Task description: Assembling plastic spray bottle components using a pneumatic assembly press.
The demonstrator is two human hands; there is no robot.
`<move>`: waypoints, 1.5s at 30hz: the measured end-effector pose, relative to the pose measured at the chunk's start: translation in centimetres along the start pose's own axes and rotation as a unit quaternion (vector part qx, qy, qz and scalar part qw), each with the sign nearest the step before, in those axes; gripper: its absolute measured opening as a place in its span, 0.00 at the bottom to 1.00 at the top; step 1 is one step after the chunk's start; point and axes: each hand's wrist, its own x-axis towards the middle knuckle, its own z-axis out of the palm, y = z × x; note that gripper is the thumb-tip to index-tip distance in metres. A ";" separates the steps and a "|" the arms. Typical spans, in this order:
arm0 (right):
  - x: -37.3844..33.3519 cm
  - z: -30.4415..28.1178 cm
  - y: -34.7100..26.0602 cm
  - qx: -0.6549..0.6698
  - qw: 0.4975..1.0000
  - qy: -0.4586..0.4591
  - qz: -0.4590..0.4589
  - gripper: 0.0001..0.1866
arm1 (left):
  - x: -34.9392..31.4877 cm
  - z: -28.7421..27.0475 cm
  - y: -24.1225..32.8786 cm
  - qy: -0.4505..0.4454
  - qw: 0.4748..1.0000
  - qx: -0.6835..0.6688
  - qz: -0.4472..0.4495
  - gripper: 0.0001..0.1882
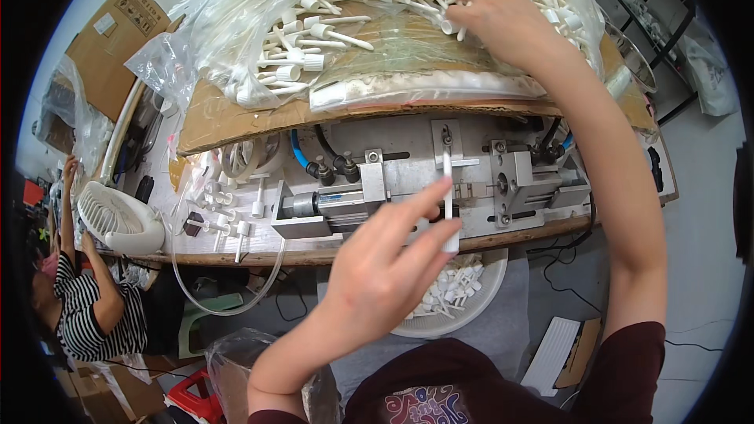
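Observation:
My left hand (377,275) is closed around a white stemmed cap (449,206), its thin stem pointing away from me, its wider cap end towards me. That cap is in front of a small metal holder (448,141) on the bench fixture; whether they touch I cannot tell. Farther off, my right hand (506,23) reaches into a heap of similar white stemmed caps (330,31) lying in clear plastic on cardboard. Its fingers are curled in among them. A cap (448,27) lies at the fingertips, but what the fingers hold is hidden.
Metal cylinders (342,202) and a clamp block (514,184) flank the holder. Loose caps (224,224) lie left, near a white fan (118,216). Below the bench edge stands a round tub (491,298) of white pieces. Another person (98,306) is at far left.

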 end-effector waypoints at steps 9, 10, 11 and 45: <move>0.0 -1.9 -0.3 0.135 0.979 -0.149 0.036 0.17 | -2.7 3.9 -1.2 0.011 0.996 0.092 0.005 0.18; -0.3 -2.4 -0.7 0.165 0.978 -0.122 0.037 0.18 | -2.8 4.3 -1.3 0.008 0.995 0.103 0.008 0.18; -0.6 -3.0 -1.0 0.195 0.976 -0.093 0.039 0.18 | -2.8 4.7 -1.5 0.005 0.993 0.114 0.011 0.18; -13.8 -9.3 -18.9 0.344 0.888 0.228 0.203 0.20 | -2.4 2.3 2.6 0.072 0.992 -0.070 -0.075 0.21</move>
